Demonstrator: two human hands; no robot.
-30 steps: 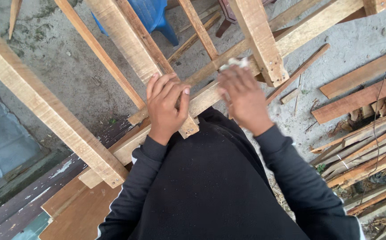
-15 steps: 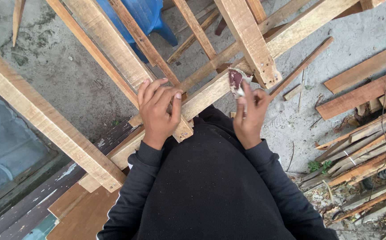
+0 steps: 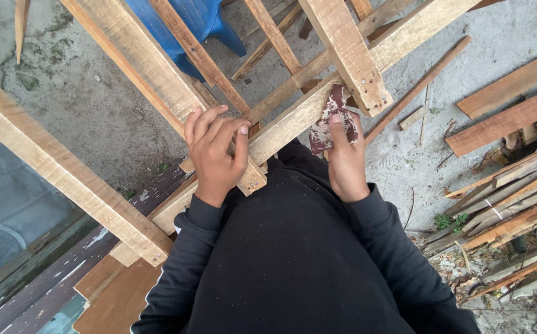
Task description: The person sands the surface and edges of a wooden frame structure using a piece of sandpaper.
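At centre frame we press our left hand (image 3: 216,154), fingers curled shut over the edge, on the pale wooden rail (image 3: 281,127) of a rough wooden frame (image 3: 126,62), while our right hand (image 3: 346,158) pinches a worn reddish sandpaper sheet (image 3: 325,124) against the rail just below a nailed cross slat (image 3: 349,52). Lower right of the frame lies a scrap timber pile (image 3: 510,185) on concrete. We judge the thin sheet could tear or slip on the rail's sharp edge, and bare fingers risk splinters or the nail heads close above.

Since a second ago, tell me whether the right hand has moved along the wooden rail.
Yes. The right hand has slid down off the top of the slanted wooden rail toward the person's body, now pressing a worn reddish sandpaper piece against the rail's near edge.
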